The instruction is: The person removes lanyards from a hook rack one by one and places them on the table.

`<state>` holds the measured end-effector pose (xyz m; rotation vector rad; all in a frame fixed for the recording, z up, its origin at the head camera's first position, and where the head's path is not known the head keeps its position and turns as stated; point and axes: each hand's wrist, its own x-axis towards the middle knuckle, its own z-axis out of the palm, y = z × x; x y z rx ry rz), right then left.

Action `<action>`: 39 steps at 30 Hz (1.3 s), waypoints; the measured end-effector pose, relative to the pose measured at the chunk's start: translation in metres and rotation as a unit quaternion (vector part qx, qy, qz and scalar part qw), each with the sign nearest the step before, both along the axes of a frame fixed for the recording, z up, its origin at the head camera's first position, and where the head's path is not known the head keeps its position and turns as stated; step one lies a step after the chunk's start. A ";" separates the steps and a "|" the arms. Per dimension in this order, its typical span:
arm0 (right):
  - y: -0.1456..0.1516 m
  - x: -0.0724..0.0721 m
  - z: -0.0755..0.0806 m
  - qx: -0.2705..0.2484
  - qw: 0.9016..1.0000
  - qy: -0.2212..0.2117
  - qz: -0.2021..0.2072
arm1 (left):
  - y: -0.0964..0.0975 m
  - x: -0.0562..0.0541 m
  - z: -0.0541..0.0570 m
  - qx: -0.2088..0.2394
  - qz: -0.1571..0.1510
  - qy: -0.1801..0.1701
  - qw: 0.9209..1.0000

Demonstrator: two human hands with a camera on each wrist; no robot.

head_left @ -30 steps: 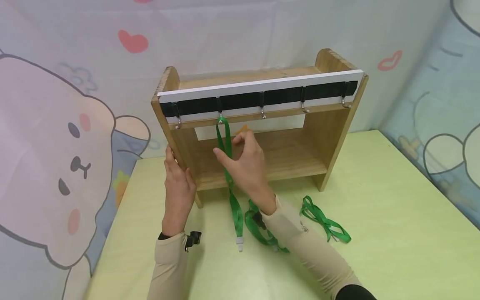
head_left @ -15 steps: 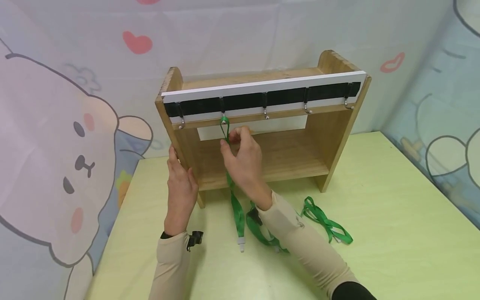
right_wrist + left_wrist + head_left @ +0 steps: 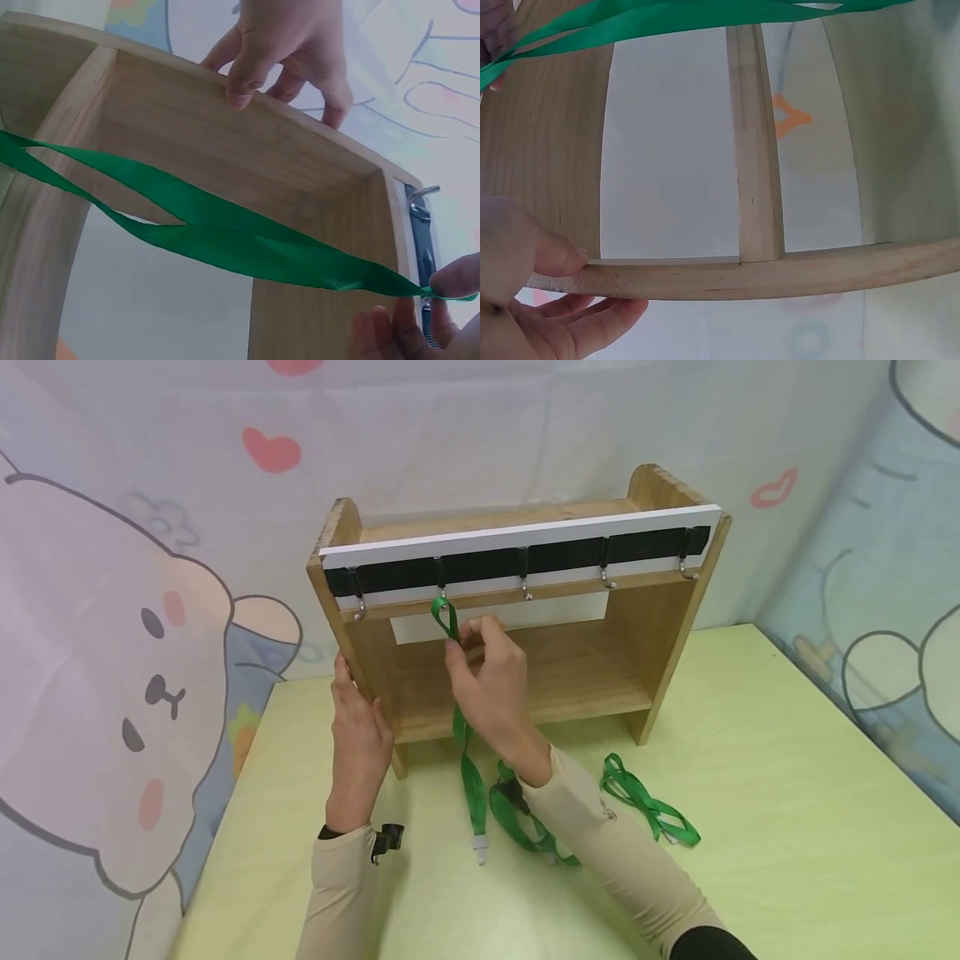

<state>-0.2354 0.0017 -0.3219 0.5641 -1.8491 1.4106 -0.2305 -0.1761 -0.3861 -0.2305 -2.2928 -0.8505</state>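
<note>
My left hand holds the left side panel of a small wooden shelf; the left wrist view puts its thumb on one face and fingers on the other. A green lanyard hangs with its top loop at the second hook from the left. Just below that loop, my right hand pinches the strap between thumb and fingers. Down to its white clip, the strap dangles in front of the shelf. In the right wrist view the strap stretches across the shelf's opening.
A black-and-white hook rail with several metal hooks runs along the shelf's top front. Two more green lanyards lie on the pale green table: one partly under my right forearm, another to its right. A printed cloth hangs behind.
My right thumb and fingers, apart one second ago, have closed on the strap below the hook. The lanyard's top loop has narrowed and twisted. The left hand stays on the side panel.
</note>
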 end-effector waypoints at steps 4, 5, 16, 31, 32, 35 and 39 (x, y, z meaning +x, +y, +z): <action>0.004 0.002 0.000 -0.013 1.000 0.019 0.019 | 0.000 0.000 0.000 0.004 -0.003 -0.001 1.000; 0.005 0.003 0.000 -0.015 0.999 0.016 0.024 | 0.000 0.000 0.000 0.005 -0.003 -0.002 1.000; 0.027 0.011 -0.012 -0.066 0.971 -0.171 0.153 | 0.000 -0.001 0.001 0.006 -0.006 -0.007 1.000; 0.032 0.011 -0.042 -0.136 0.911 -0.311 0.234 | 0.001 0.000 -0.001 0.003 0.002 -0.007 1.000; 0.032 0.011 -0.043 -0.140 0.908 -0.318 0.235 | 0.001 0.000 0.000 0.003 0.002 -0.007 1.000; 0.032 0.011 -0.048 -0.148 0.900 -0.337 0.233 | 0.001 0.001 0.000 0.006 0.000 -0.007 1.000; 0.033 0.011 -0.054 -0.149 0.891 -0.360 0.234 | 0.001 0.001 0.001 0.008 -0.005 -0.004 1.000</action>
